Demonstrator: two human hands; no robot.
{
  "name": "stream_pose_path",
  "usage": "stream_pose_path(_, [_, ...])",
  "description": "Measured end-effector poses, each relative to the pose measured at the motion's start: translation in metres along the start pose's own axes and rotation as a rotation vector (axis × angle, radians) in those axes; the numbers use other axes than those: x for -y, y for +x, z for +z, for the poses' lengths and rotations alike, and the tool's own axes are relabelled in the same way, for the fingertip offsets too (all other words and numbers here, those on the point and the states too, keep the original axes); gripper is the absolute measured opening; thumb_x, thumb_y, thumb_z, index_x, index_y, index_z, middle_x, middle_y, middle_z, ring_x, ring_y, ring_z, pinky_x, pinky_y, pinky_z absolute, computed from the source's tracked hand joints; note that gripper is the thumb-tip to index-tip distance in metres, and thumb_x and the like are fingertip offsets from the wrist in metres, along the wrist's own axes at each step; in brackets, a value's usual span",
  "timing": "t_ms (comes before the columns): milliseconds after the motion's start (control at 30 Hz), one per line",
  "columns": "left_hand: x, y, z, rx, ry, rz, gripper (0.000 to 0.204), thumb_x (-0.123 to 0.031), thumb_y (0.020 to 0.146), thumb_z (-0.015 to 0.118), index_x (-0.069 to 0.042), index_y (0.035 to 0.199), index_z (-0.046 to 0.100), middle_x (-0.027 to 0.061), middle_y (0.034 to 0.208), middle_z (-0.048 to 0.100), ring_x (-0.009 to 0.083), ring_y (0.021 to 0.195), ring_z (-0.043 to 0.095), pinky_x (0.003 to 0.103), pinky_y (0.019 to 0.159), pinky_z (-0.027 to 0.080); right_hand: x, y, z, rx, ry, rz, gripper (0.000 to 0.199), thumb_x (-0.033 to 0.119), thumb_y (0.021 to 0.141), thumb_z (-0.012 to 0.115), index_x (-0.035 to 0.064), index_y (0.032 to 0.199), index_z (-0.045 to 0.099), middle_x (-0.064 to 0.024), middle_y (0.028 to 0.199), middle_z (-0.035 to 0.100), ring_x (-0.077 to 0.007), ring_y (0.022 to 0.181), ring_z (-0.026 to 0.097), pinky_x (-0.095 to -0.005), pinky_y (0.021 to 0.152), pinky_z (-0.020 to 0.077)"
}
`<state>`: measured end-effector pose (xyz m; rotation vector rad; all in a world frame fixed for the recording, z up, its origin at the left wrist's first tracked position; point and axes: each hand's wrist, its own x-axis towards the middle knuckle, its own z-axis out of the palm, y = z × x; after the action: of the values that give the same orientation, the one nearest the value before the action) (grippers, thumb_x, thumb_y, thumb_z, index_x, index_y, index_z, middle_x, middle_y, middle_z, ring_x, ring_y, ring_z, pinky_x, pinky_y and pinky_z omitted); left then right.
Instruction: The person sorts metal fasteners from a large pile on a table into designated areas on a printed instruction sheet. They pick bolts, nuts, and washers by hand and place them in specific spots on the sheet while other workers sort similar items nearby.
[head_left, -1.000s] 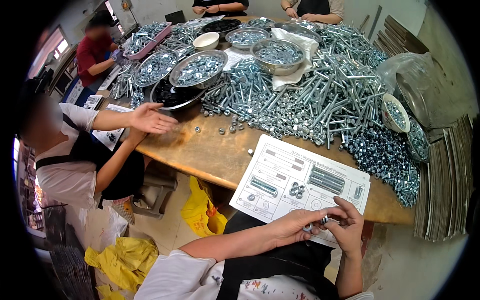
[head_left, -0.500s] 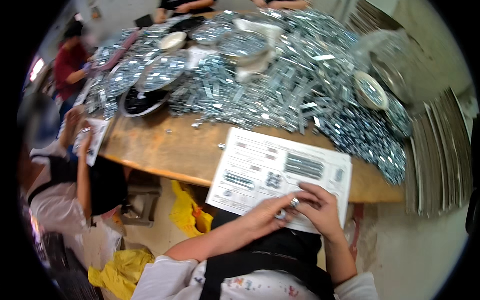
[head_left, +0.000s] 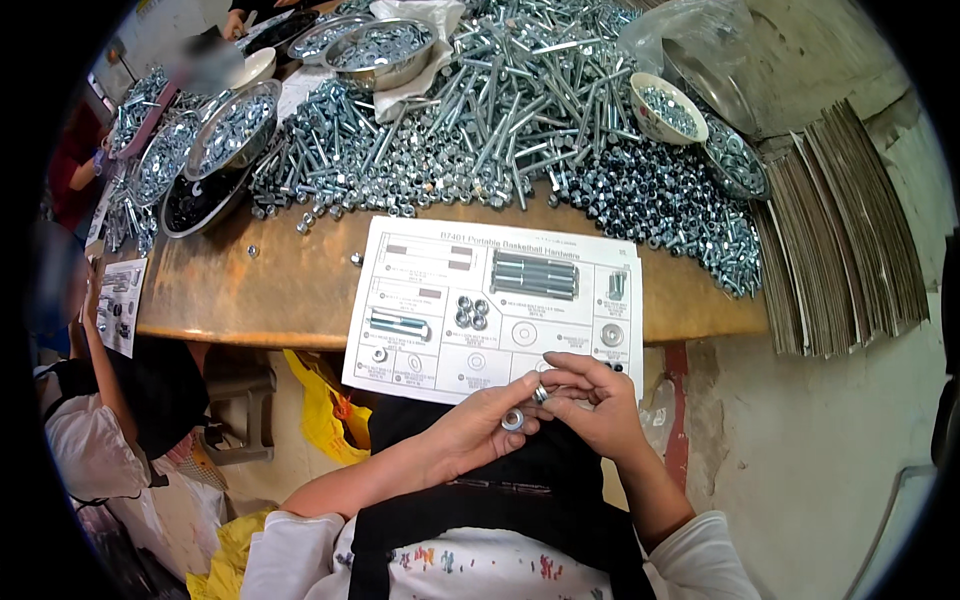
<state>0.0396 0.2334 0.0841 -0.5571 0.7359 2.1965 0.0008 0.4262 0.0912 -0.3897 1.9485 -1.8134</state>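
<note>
A printed white card lies over the table's near edge. On it are several long bolts, a cluster of nuts, a pair of shorter bolts and a small bolt. Over the card's near edge, my left hand is closed, with a shiny metal ring, washer or nut, among its fingers. Small stacked metal washers sit at its fingertips, where my right hand pinches at them too. Some fingertips are hidden behind others.
Heaped bolts, silver nuts and dark nuts cover the far table. Metal bowls and a white bowl hold hardware. Stacked cardboard stands right. A co-worker's arm is left, beside a stool.
My view has turned, so the table and card appear farther left and higher. My hands stay together over the card's near edge, still fingering small metal pieces.
</note>
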Motion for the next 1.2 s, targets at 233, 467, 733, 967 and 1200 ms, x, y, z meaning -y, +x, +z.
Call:
stream_pose_path(233, [0.018, 0.007, -0.007, 0.076, -0.007, -0.084, 0.047, -0.044, 0.098, 0.058, -0.003, 0.120, 0.059, 0.0004, 0.093, 0.059, 0.0032, 0.075, 0.055, 0.014, 0.057, 0.046, -0.010, -0.023, 0.002, -0.065, 0.210, 0.093, 0.044, 0.001, 0.086, 0.071, -0.0002, 0.128, 0.059, -0.0137, 0.106, 0.070, -0.0152, 0.094, 0.068, -0.0282, 0.085, 0.0557])
stream_pose_path(467, [0.019, 0.013, -0.010, 0.059, 0.032, -0.100, 0.054, -0.050, 0.098, 0.056, -0.002, 0.124, 0.059, -0.0002, 0.089, 0.060, 0.0041, 0.073, 0.055, 0.016, 0.055, 0.045, 0.004, -0.011, -0.002, -0.030, -0.468, -0.223, 0.037, 0.006, 0.079, 0.079, 0.0019, 0.113, 0.065, -0.0117, 0.095, 0.072, -0.0192, 0.085, 0.071, -0.0302, 0.077, 0.0560])
stream_pose_path(733, [0.007, 0.010, -0.006, 0.258, 0.483, -0.235, 0.048, -0.042, 0.103, 0.048, 0.000, 0.120, 0.064, 0.0042, 0.088, 0.066, 0.0055, 0.065, 0.053, 0.018, 0.052, 0.038, -0.011, 0.026, -0.011, -0.099, -1.000, -0.425, 0.044, 0.002, 0.067, 0.078, 0.0088, 0.108, 0.064, -0.0065, 0.086, 0.067, -0.0233, 0.077, 0.064, -0.0333, 0.067, 0.0522])
stream_pose_path(967, [0.009, 0.011, -0.011, 0.334, 0.506, -0.215, 0.041, -0.038, 0.104, 0.049, -0.002, 0.116, 0.066, 0.0014, 0.087, 0.067, 0.0036, 0.062, 0.052, 0.018, 0.054, 0.037, -0.011, 0.033, -0.003, -0.101, -1.083, -0.513, 0.044, 0.006, 0.064, 0.079, 0.0120, 0.105, 0.065, -0.0045, 0.075, 0.057, -0.0250, 0.069, 0.057, -0.0365, 0.061, 0.0464])
stream_pose_path(1200, [0.013, 0.006, -0.012, 0.327, 0.442, -0.196, 0.039, -0.035, 0.104, 0.049, -0.002, 0.116, 0.066, 0.0018, 0.086, 0.067, 0.0038, 0.062, 0.052, 0.018, 0.053, 0.036, -0.008, 0.031, 0.000, -0.095, -1.138, -0.557, 0.044, 0.007, 0.065, 0.079, 0.0115, 0.106, 0.065, -0.0051, 0.075, 0.057, -0.0248, 0.069, 0.057, -0.0364, 0.062, 0.0466])
